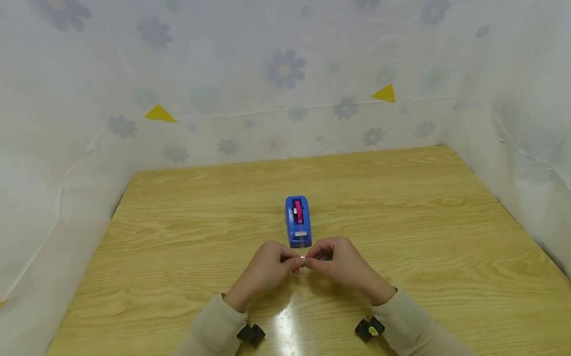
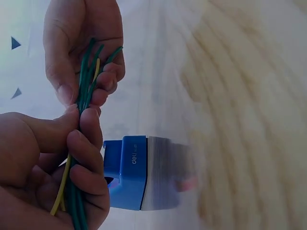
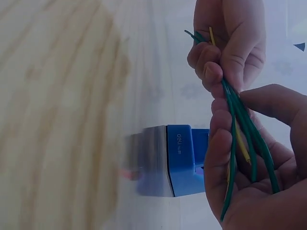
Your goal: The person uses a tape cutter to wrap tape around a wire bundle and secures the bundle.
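Note:
A thin bundle of green and yellow wires [image 2: 84, 86] runs between both hands. My left hand [image 1: 267, 267] pinches it with thumb and fingers, and in the left wrist view its fingers curl round the lower part. From the other side my right hand [image 1: 342, 261] grips the same bundle, thumb and fingertips meeting the left hand's at the middle. Loose ends of the wires [image 3: 259, 139] lie across the right palm. A small bright spot shows between the fingertips in the head view; what it is I cannot tell. Just beyond the hands stands a blue tape dispenser [image 1: 292, 229].
The tape dispenser holds a roll with a pink core [image 1: 298, 211]. All of it stands on a wooden table [image 1: 190, 210]. White flowered curtains [image 1: 232, 51] enclose the back and sides, with yellow triangles [image 1: 159, 114] on them. Black wrist mounts [image 1: 251, 335] sit by the sleeves.

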Demonstrator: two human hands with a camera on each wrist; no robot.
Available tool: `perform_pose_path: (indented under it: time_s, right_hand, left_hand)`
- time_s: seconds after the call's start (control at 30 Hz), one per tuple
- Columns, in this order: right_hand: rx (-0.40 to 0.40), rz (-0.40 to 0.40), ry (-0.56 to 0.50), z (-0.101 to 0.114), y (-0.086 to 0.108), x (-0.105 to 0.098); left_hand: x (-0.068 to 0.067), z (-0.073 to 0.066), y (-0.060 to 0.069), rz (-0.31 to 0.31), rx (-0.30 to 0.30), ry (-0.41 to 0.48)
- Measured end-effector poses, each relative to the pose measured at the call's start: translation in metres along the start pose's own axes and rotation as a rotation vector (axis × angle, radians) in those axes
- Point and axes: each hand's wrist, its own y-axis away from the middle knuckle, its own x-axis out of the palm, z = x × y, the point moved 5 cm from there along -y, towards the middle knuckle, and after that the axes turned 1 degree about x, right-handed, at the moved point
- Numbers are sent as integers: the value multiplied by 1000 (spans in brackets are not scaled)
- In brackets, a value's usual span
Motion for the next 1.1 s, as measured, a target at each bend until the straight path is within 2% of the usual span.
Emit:
perform_pose_path:
  time_s: [0.13, 0.3, 0.57, 0.73, 0.87, 1.0, 1.1]
  right_hand:
    - [58, 35, -34, -4, -1, 0]
    - [80, 95, -89, -7, -1, 3]
    - [79, 90, -110, -9, -1, 2]
    - [41, 66, -79, -5, 0, 1]
    - [10, 54, -57, -1, 1, 1]
    - [-44, 42, -9, 1, 0, 1]
    - [-83, 30, 47, 3, 0, 1]
  left_hand:
    - [0, -4, 1, -24, 43, -60]
    - [0, -5, 1, -33, 72, -107]
    - [1, -5, -2, -3, 84, -138]
    - [0, -8, -5, 49, 76, -169]
    - [0, -8, -7, 128, 74, -185]
    - [1, -5, -7, 213, 64, -124]
    - [0, -1, -7, 239, 29, -45]
